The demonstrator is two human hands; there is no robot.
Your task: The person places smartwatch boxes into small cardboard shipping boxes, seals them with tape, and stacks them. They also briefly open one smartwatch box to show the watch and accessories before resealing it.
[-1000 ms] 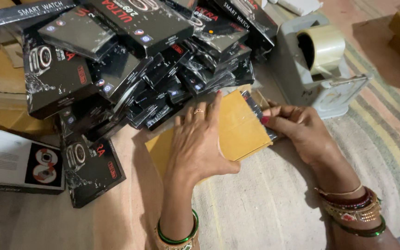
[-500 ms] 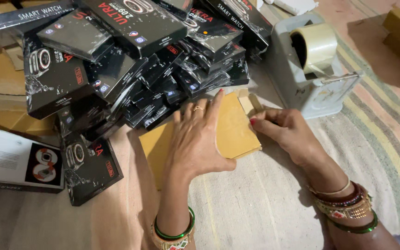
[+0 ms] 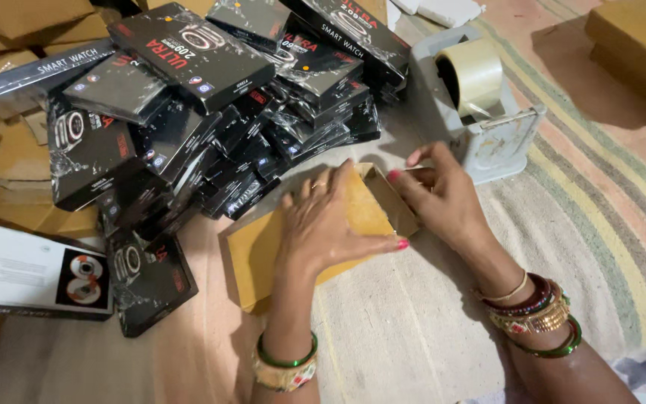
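A flat brown cardboard box (image 3: 259, 254) lies on the striped mat in front of me. My left hand (image 3: 327, 221) presses flat on top of it, fingers spread. My right hand (image 3: 439, 194) is at the box's far right end, fingers touching the raised end flap (image 3: 386, 196). Just behind my right hand stands a grey tape dispenser (image 3: 491, 142) with a roll of clear tape (image 3: 476, 75). Both wrists carry bangles.
A big pile of black shrink-wrapped product boxes (image 3: 188, 112) fills the upper left. A white product box (image 3: 31, 273) lies at the left edge. Brown cartons (image 3: 16, 172) sit behind the pile, and another brown carton (image 3: 637, 45) is at the top right.
The brown box has slid towards me and to the left under my left hand. My right hand went from the box's right side to its end flap, which now stands up.
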